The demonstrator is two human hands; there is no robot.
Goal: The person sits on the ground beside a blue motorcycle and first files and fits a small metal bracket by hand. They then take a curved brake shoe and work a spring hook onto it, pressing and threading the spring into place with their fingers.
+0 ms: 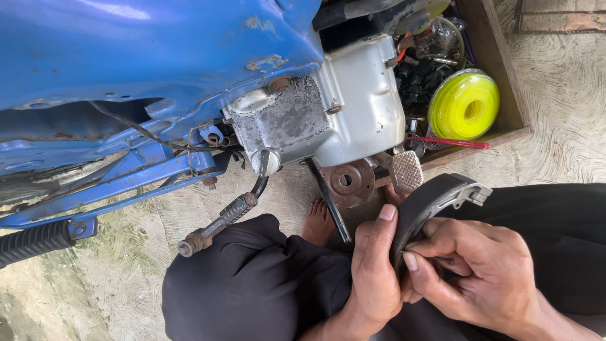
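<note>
My left hand [375, 265] grips a curved dark brake shoe [435, 199] from the left side, thumb pressed up along its lining. My right hand [476, 268] pinches a thin dark object, possibly a spring or small tool, against the shoe's inner edge. The shoe's grey metal end sticks out at the upper right. Both hands hover above my lap in black trousers. A bare foot [319, 221] rests on the ground just beyond my knee.
A blue motorbike frame [145, 57] and silver engine case [353, 95] fill the top. A kick lever [218, 221], footpeg [35, 240], brake pedal [406, 170] and rusty disc [347, 183] lie close. A wooden box [499, 69] holds a yellow spool [464, 104] and parts.
</note>
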